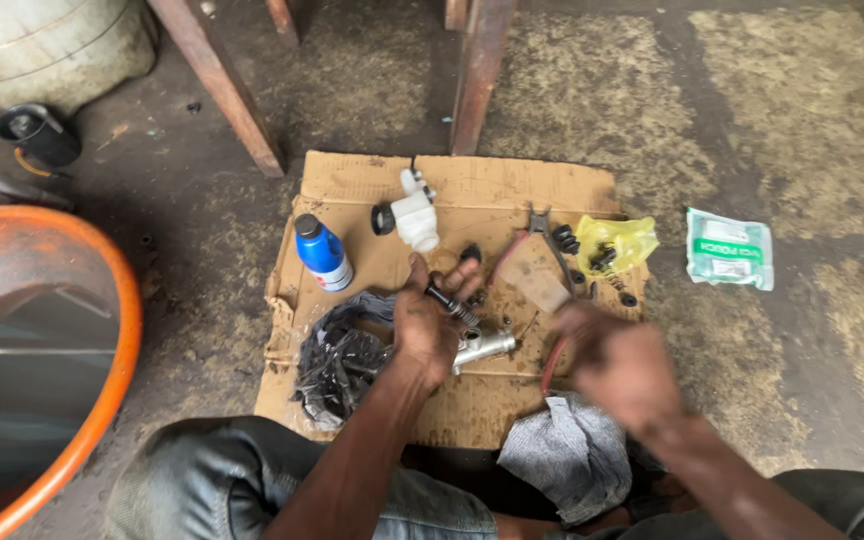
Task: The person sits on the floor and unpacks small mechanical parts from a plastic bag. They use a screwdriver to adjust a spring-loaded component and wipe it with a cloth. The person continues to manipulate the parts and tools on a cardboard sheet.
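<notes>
My left hand (426, 322) grips a small dark piston rod with a spring (452, 304), held above a sheet of cardboard (472, 195). Just below that hand lies a silver metal cylinder body (485, 347). My right hand (617, 362) is blurred and hovers over the cardboard's right edge, near a red-handled pair of pliers (544, 240); I cannot tell if it holds anything. A white plastic reservoir (415, 214) and a blue bottle (323, 253) stand at the back of the cardboard.
A yellow plastic bag (620, 243) with black rubber parts lies right of the pliers. A green and white pouch (730, 249) sits on the floor. A grey rag (570, 452) rests by my knees, a dark cloth with bits (337, 360) on the left, an orange rim (92, 360) at far left.
</notes>
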